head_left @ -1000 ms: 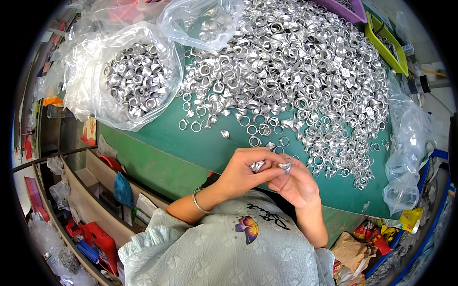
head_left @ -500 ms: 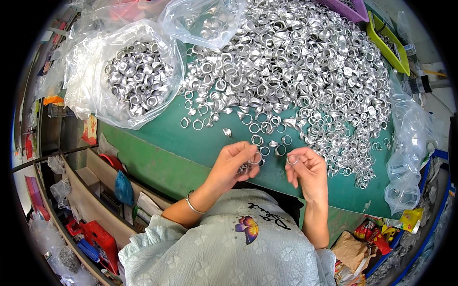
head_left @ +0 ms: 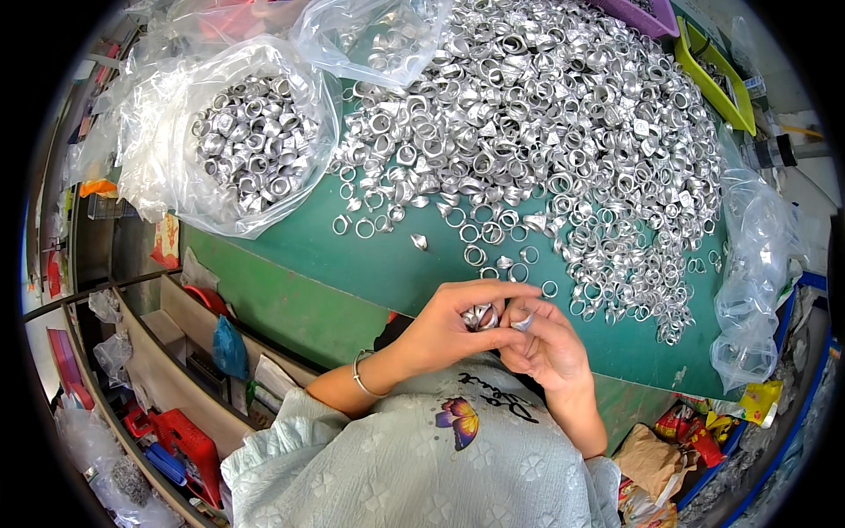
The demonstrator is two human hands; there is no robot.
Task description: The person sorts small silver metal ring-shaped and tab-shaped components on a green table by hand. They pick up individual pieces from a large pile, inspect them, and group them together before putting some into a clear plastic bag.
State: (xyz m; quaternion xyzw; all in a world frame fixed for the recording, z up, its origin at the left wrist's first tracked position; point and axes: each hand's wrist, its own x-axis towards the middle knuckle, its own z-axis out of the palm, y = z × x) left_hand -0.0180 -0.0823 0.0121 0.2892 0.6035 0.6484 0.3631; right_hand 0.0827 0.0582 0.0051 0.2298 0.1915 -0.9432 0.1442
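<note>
My left hand (head_left: 444,327) is closed around several silver-coloured metal rings (head_left: 481,317), which show between its thumb and curled fingers. Against it, my right hand (head_left: 554,348) pinches one ring (head_left: 523,322) by its fingertips. Both hands meet just over the near edge of a green table mat (head_left: 352,264). Just beyond the fingers, a single thin ring (head_left: 549,289) lies on the mat. A large heap of similar rings (head_left: 546,123) spreads over the far and right parts of the table.
A clear plastic bag (head_left: 327,167) full of rings stands open at the left. Another clear bag (head_left: 304,40) lies behind it. Purple (head_left: 656,22) and yellow-green baskets (head_left: 744,110) sit at the far right. Crumpled plastic (head_left: 748,290) lines the right edge; an open drawer (head_left: 194,352) is lower left.
My hands were apart and have come together, the right moving left and toward me. Its ring is now beside my left hand's fingers. The ring heap looks the same.
</note>
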